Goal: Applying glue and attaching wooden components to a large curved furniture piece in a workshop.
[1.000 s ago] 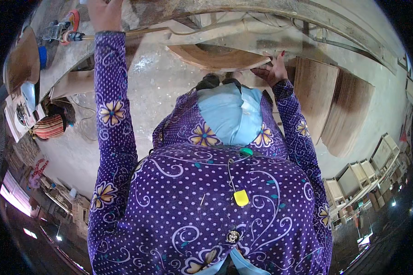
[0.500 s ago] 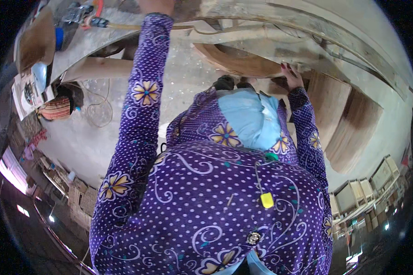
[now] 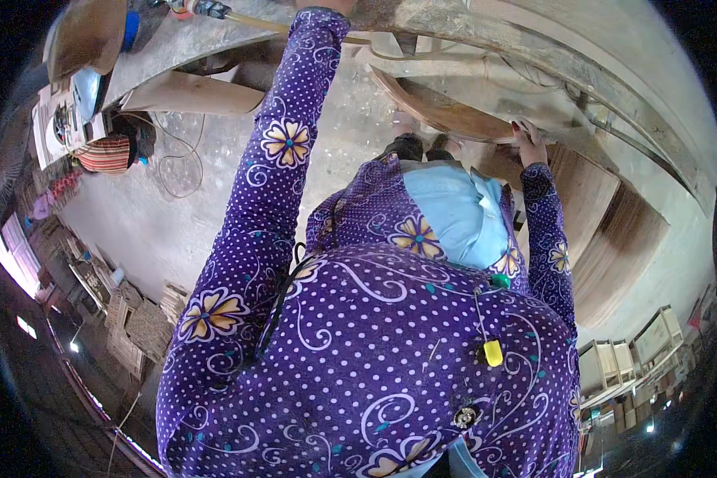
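My left arm in a purple dotted sleeve reaches far forward over the bench. Only a sliver of my left hand (image 3: 325,4) shows at the top edge, and its fingers are cut off. To the right, my right hand (image 3: 530,145) is closed at the near right end of a curved brown wooden board (image 3: 458,115), fingers over its edge. This board lies slantwise under the long bench beam. Another curved wooden piece (image 3: 195,93) lies left of my left arm.
A bench beam (image 3: 486,44) arcs across the far side. An air hose with a metal fitting (image 3: 211,9) runs along it. Wide wooden panels (image 3: 617,239) lean at the right. A coiled thin cable (image 3: 175,175) and striped cloth (image 3: 107,155) are at the left; wooden frames (image 3: 613,362) stand behind right.
The whole view has shifted, so most things sit farther right in it. My right hand's fingers curl more over the board's end. My left arm stays stretched forward.
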Demonstrator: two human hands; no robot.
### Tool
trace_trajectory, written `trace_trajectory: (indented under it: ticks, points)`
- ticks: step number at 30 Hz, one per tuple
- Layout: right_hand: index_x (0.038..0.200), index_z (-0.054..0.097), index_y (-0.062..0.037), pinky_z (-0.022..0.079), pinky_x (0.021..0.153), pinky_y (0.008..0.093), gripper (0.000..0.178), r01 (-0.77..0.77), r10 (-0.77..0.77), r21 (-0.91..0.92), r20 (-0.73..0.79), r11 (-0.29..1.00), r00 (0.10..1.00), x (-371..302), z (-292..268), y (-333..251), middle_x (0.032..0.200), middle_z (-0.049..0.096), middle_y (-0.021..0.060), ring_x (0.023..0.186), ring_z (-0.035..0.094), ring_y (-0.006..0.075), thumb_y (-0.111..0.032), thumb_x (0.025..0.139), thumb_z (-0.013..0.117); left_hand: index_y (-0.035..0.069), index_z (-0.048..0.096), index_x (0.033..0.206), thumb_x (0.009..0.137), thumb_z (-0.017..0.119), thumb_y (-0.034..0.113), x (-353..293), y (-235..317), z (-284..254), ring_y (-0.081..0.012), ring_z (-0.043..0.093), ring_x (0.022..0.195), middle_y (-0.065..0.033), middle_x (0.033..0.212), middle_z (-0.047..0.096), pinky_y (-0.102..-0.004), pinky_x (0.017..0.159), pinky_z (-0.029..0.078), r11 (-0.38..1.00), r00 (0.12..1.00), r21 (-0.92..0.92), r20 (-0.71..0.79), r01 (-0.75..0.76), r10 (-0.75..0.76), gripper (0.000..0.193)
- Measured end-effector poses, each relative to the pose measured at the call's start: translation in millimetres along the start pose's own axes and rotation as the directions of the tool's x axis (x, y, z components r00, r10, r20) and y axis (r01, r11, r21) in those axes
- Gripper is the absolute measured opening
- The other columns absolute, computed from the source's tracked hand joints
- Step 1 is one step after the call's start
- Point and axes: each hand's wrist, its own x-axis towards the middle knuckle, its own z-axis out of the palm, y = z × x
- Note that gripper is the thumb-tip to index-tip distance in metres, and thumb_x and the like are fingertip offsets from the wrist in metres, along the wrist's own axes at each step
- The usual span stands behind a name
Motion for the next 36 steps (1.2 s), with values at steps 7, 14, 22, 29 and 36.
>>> trace_trajectory:
  ticks: [7, 14, 22, 29, 36]
  points:
    - [0.114, 0.057, -0.0092, 0.042, 0.090, 0.0314, 0.034, 0.053, -0.070, 0.113, 0.156, 0.992, 0.985, -10, 1, 10, 0.112, 0.059, 0.0099, 0.104, 0.055, 0.0202, -0.014, 0.080, 0.063, 0.005, 0.034, 0.131, 0.078, 0.067, 0.024, 6, -7, 5, -0.0364, 0.052, 0.106, -0.0223, 0.117, 0.052, -0.0394, 0.084, 0.044, 0.998, 1.000, 0.049, 0.008, 0.024, -0.025, 0.065]
    - [0.126, 0.046, -0.0113, 0.040, 0.095, 0.0306, 0.053, -0.289, 0.052, 0.540, 0.412, 0.791, 0.910, -27, -12, -30, 0.111, 0.058, 0.0091, 0.105, 0.054, 0.0237, -0.020, 0.078, 0.067, 0.002, 0.035, 0.129, 0.078, 0.067, 0.029, 12, -19, 18, -0.0404, 0.053, 0.100, -0.0255, 0.109, 0.055, -0.0422, 0.081, 0.044, 0.983, 0.981, 0.105, 0.108, 0.151, -0.163, 0.066]
    - [0.120, 0.051, -0.0197, 0.037, 0.096, 0.0475, 0.046, 0.385, -0.380, -0.889, 0.276, 0.250, 0.883, -11, -21, -72, 0.120, 0.049, 0.0085, 0.113, 0.045, 0.0319, -0.033, 0.077, 0.058, -0.001, 0.033, 0.129, 0.079, 0.065, 0.033, 14, 4, 25, -0.0412, 0.050, 0.102, -0.0275, 0.112, 0.052, -0.0436, 0.085, 0.042, 0.990, 0.990, 0.126, 0.118, 0.065, -0.080, 0.068]
    - [0.112, 0.054, -0.0097, 0.045, 0.085, 0.0453, 0.032, 0.718, -0.294, -0.640, 0.656, 0.272, 0.695, 12, -38, -60, 0.106, 0.058, 0.0122, 0.098, 0.056, 0.0292, -0.023, 0.084, 0.047, 0.006, 0.039, 0.129, 0.084, 0.056, 0.029, -84, 42, -33, -0.0372, 0.052, 0.102, -0.0192, 0.113, 0.054, -0.0433, 0.090, 0.041, 0.997, 0.999, 0.065, 0.024, -0.037, 0.035, 0.054]
    - [0.102, 0.060, -0.0093, 0.048, 0.075, 0.0480, 0.036, 0.760, 0.115, -0.628, 0.778, 0.167, 0.618, 41, -57, -60, 0.095, 0.063, 0.0177, 0.086, 0.062, 0.0326, -0.039, 0.082, 0.053, 0.015, 0.049, 0.117, 0.080, 0.055, 0.019, -239, 60, -108, -0.0329, 0.058, 0.083, -0.0143, 0.103, 0.057, -0.0423, 0.071, 0.047, 0.786, 0.645, 0.447, 0.459, 0.427, -0.611, 0.038]
